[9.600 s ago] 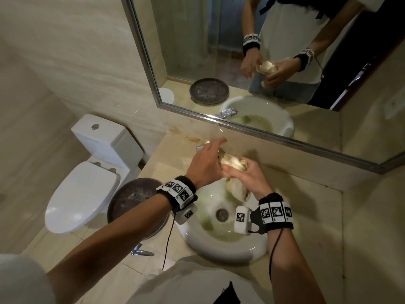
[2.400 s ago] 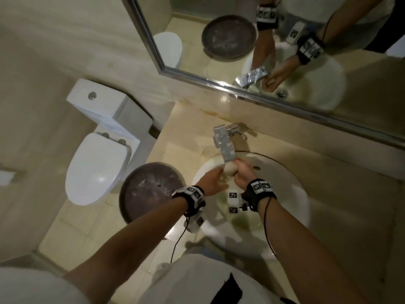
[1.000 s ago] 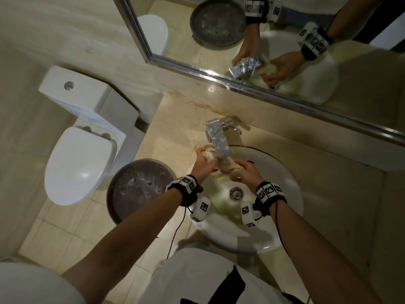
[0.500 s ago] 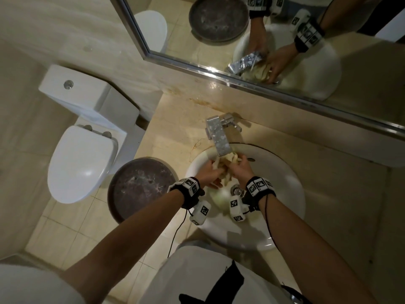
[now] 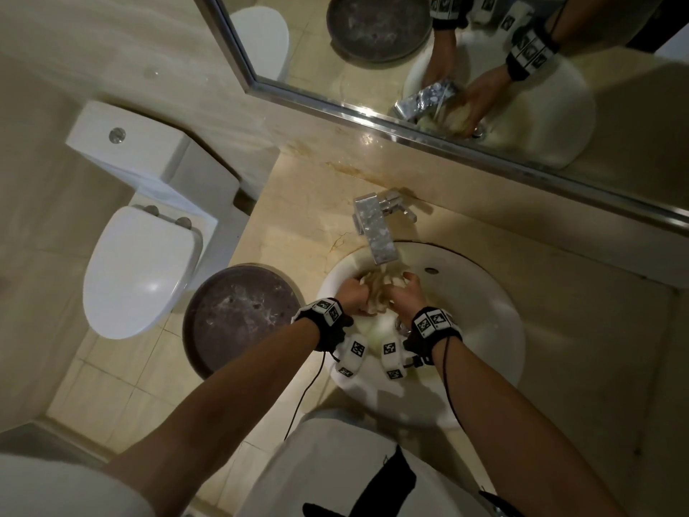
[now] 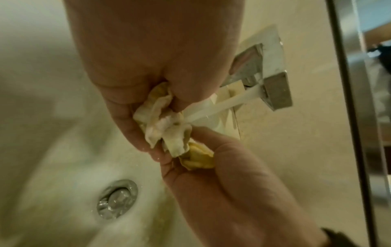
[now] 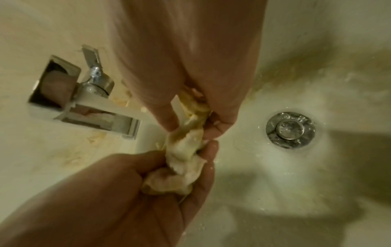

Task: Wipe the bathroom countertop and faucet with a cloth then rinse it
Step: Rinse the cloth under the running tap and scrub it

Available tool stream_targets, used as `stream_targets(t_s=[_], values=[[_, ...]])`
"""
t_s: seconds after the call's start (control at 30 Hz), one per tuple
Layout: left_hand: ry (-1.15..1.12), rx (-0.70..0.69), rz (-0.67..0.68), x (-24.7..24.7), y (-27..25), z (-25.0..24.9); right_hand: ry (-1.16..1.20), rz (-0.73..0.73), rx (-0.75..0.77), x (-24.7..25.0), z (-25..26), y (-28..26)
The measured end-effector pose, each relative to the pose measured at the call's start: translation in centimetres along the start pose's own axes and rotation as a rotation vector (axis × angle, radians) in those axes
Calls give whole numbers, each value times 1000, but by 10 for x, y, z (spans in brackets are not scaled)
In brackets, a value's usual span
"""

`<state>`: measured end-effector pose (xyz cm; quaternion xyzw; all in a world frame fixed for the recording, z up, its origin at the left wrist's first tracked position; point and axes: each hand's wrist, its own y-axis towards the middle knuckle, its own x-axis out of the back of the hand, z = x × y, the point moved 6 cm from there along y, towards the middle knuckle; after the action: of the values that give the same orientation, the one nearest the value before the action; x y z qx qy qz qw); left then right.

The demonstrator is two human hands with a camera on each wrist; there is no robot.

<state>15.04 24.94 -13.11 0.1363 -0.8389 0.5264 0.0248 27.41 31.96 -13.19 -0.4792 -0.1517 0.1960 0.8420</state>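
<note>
A wet, yellowish cloth [image 5: 378, 291] is bunched between both hands inside the white basin [image 5: 484, 292], just below the spout of the square chrome faucet [image 5: 374, 233]. My left hand [image 5: 354, 298] grips its left end and my right hand [image 5: 406, 294] grips its right end, fingers curled round it. In the left wrist view a stream of water [image 6: 222, 103] runs from the faucet [image 6: 275, 88] onto the cloth [image 6: 167, 127]. The right wrist view shows the twisted cloth [image 7: 186, 150] next to the drain [image 7: 289, 130]. The beige countertop [image 5: 298, 214] has brown stains behind the faucet.
A mirror [image 5: 484, 50] hangs close behind the faucet. A white toilet [image 5: 138, 270] stands to the left, and a round dark lid or bin [image 5: 242, 319] sits on the floor between it and the counter. More countertop [image 5: 596, 348] runs to the right of the basin.
A second ago the hands held the cloth spread out up beside the spout. They have come together lower in the basin, with the cloth bunched under the running water.
</note>
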Motion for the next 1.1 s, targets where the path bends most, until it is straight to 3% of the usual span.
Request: stream_targets(t_s=[0.13, 0.27, 0.4, 0.47, 0.6, 0.7, 0.77, 0.93, 1.1], values=[[-157, 59, 24, -8, -11, -3, 29, -124, 33, 18, 3, -6], [-319, 174, 46, -11, -11, -3, 143, 39, -55, 22, -4, -6], [-536, 96, 149, -17, 3, -7, 120, 138, -66, 13, -8, -4], [-479, 94, 143, -21, 10, -4, 87, 68, -34, 13, -4, -3], [-460, 80, 93, -19, 0, -14, 17, -295, 1, 28, 2, 3], [-418, 63, 58, -18, 3, -11, 20, -343, 63, 31, 9, -1], [-421, 60, 10, -13, 5, -8, -21, -313, 74, 27, 9, 4], [-521, 32, -62, -12, 2, -5, -178, -14, 42, -8, 11, 6], [-569, 58, -79, -22, -1, 3, -199, 70, 119, -16, 21, 7]])
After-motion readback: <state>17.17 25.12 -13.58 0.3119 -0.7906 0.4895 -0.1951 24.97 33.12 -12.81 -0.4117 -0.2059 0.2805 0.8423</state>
